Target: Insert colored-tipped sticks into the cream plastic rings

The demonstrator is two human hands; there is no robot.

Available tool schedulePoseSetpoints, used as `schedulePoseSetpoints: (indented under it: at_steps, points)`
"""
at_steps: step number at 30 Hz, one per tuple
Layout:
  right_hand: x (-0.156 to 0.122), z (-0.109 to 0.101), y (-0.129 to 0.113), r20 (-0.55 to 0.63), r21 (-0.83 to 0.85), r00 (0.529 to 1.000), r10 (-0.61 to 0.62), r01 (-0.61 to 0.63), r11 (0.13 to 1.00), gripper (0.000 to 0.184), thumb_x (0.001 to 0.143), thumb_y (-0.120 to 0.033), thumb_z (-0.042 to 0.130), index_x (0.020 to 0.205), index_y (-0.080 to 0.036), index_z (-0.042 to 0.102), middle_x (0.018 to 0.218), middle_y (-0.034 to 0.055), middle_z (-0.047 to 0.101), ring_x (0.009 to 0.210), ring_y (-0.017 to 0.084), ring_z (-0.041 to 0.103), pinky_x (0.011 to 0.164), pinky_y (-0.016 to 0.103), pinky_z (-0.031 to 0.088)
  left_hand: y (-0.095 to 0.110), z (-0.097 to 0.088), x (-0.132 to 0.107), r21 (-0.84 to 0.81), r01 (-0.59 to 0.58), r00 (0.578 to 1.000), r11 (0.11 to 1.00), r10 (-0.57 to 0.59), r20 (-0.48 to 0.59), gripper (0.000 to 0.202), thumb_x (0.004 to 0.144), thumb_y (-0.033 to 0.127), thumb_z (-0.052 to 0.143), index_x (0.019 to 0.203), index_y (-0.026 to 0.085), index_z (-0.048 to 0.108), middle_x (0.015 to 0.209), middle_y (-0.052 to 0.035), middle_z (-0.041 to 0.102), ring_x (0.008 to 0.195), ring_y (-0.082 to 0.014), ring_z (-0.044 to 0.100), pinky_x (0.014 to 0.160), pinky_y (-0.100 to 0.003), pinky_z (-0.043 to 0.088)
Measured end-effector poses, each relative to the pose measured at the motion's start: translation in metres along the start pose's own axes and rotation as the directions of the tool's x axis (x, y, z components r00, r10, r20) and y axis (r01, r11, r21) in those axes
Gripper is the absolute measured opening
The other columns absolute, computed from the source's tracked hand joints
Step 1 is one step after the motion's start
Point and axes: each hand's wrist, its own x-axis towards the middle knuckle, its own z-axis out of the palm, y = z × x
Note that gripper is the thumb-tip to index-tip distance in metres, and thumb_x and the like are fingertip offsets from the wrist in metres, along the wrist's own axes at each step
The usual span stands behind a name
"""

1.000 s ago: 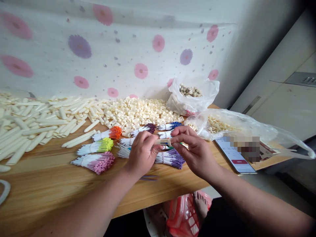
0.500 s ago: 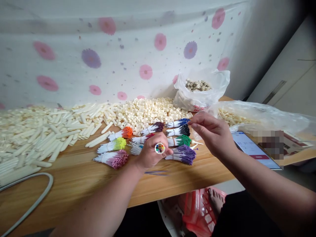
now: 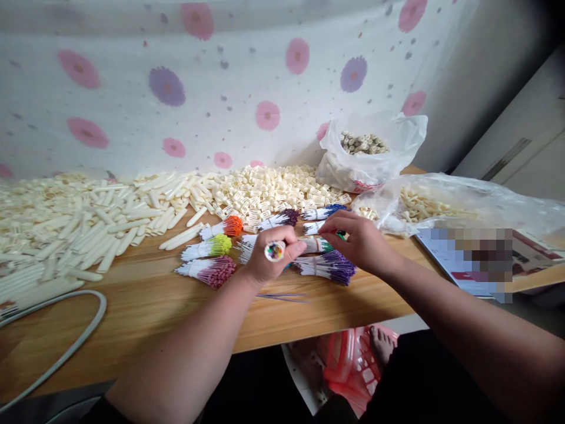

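Right hand lowered onto green-tipped refill bundle; barrel kept in left grip.

Left hand [image 3: 265, 259] held closed around the pen barrel [image 3: 274, 251], open end with coloured tips turned toward the camera, above the near middle of the bench [image 3: 132, 318], as half a second before. Right hand [image 3: 359, 241], then raised and clear of the bundles, now brought down with fingertips pinched at the green-tipped bundle [image 3: 324, 242]; whether a single refill was gripped could not be told. Judged as the pick of the next colour for the barrel. Purple bundle [image 3: 329, 266] just near of the right hand, blue bundle [image 3: 324, 212] just far of it. Orange, yellow and pink bundles [image 3: 207, 272] left of the barrel. Heap of white tubes [image 3: 66, 229] far left, white cages [image 3: 269, 191] behind. Plastic bags [image 3: 375, 153] at far right, clear of both hands.
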Motion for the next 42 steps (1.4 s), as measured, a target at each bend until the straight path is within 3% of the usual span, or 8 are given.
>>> schedulePoseSetpoints:
  at_steps: [6,11,17,24,29,33,39,42]
  points:
    - [-0.004,0.015,-0.004,0.246,-0.170,0.969,-0.012,0.055,0.984,0.014,0.085,-0.018,0.053,0.082,-0.016,0.067,0.083,0.0067,0.063,0.080,0.017,0.058,0.073,0.028,0.044,-0.010,-0.012,0.005,0.099,0.060,0.969,0.993,-0.034,-0.246,0.030,0.081,0.033,0.056,0.057,0.018,0.047,0.057,0.0018,0.046,0.057,-0.0124,0.044,0.058,-0.027,0.036]
    - [-0.005,0.029,-0.021,0.373,-0.263,0.927,-0.042,0.149,0.953,0.022,0.090,-0.021,0.046,0.087,-0.017,0.067,0.084,0.0067,0.063,0.084,0.017,0.055,0.078,0.028,0.041,-0.008,-0.016,0.007,0.191,0.062,0.975,0.980,-0.019,-0.219,0.028,0.080,0.032,0.056,0.058,0.018,0.047,0.057,0.0018,0.047,0.057,-0.0123,0.045,0.059,-0.027,0.037]
    - [0.001,0.049,-0.033,0.379,-0.362,0.925,0.008,0.141,0.922,0.023,0.089,-0.026,0.048,0.104,-0.019,0.064,0.094,0.0077,0.064,0.089,0.020,0.055,0.080,0.030,0.040,-0.004,-0.013,0.005,0.197,0.032,0.985,0.980,0.003,-0.174,0.026,0.079,0.028,0.056,0.057,0.018,0.047,0.057,0.0017,0.047,0.056,-0.0118,0.044,0.057,-0.026,0.037]
    - [0.013,0.068,-0.034,0.432,-0.446,0.893,0.128,0.088,0.891,0.022,0.088,-0.026,0.046,0.091,-0.016,0.066,0.090,0.0104,0.065,0.086,0.022,0.058,0.073,0.029,0.040,-0.003,-0.028,0.012,0.218,0.105,0.979,0.970,-0.063,-0.193,0.027,0.077,0.029,0.058,0.056,0.017,0.047,0.054,0.0040,0.043,0.053,-0.0101,0.040,0.054,-0.025,0.033]
    - [0.018,0.072,-0.031,0.443,-0.447,0.879,0.176,0.047,0.893,0.022,0.087,-0.020,0.044,0.087,-0.017,0.066,0.090,0.0095,0.066,0.082,0.019,0.060,0.068,0.026,0.039,-0.009,-0.059,0.008,0.311,0.317,0.944,0.896,-0.328,-0.016,0.025,0.077,0.031,0.058,0.059,0.015,0.054,0.056,0.0021,0.051,0.057,-0.0116,0.047,0.057,-0.025,0.036]
    - [0.019,0.073,-0.032,0.444,-0.448,0.876,0.191,0.033,0.893,0.021,0.085,-0.018,0.045,0.090,-0.017,0.066,0.092,0.0087,0.066,0.084,0.018,0.060,0.069,0.025,0.039,-0.015,-0.071,-0.007,0.271,0.393,0.899,0.879,-0.428,0.086,0.021,0.079,0.032,0.057,0.069,0.014,0.061,0.065,-0.0013,0.060,0.063,-0.0136,0.053,0.061,-0.026,0.040]
    - [0.020,0.075,-0.035,0.449,-0.465,0.874,0.187,0.050,0.884,0.027,0.088,-0.037,0.045,0.095,-0.020,0.065,0.098,0.0085,0.065,0.087,0.020,0.061,0.070,0.027,0.042,-0.027,-0.073,-0.015,0.494,0.304,0.888,0.815,-0.430,0.161,0.007,0.072,0.020,0.058,0.072,0.016,0.064,0.063,0.0022,0.058,0.059,-0.0128,0.049,0.055,-0.023,0.034]
    - [0.022,0.079,-0.036,0.441,-0.492,0.881,0.172,0.077,0.867,0.023,0.087,-0.033,0.047,0.093,-0.020,0.064,0.095,0.0085,0.065,0.089,0.022,0.061,0.068,0.027,0.042,-0.029,-0.074,-0.015,0.543,0.281,0.888,0.791,-0.429,0.165,0.017,0.070,0.013,0.056,0.081,0.017,0.067,0.072,0.0007,0.063,0.067,-0.0149,0.055,0.059,-0.024,0.037]
